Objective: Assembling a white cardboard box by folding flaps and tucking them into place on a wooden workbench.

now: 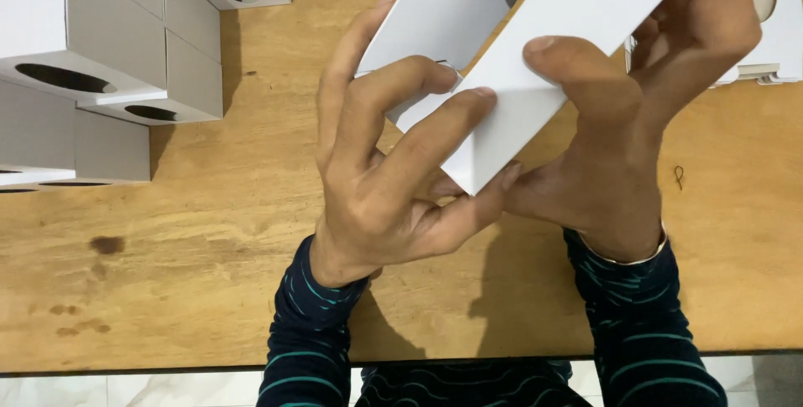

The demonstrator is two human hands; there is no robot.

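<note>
Between both sets of fingers, a flat white cardboard box blank (535, 47) is mid-fold above the wooden table (209, 231).

Nearest, the left hand (393, 181) curls around the lower corner, fingers (435, 127) pressed on a panel; the right hand (644, 97) pinches the upper flap, thumb on top. Judging by this, the crease needs firm, even pressure next. Beyond the left fingers stand finished white boxes with oval cut-outs (100, 64); beyond the right fingers, another white box (774, 14).

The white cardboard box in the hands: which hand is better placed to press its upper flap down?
Probably the right hand. Its thumb lies on the folded white cardboard box just below the upper flap, and its fingers wrap behind that flap. The left hand grips the lower corner, farther from it.
</note>
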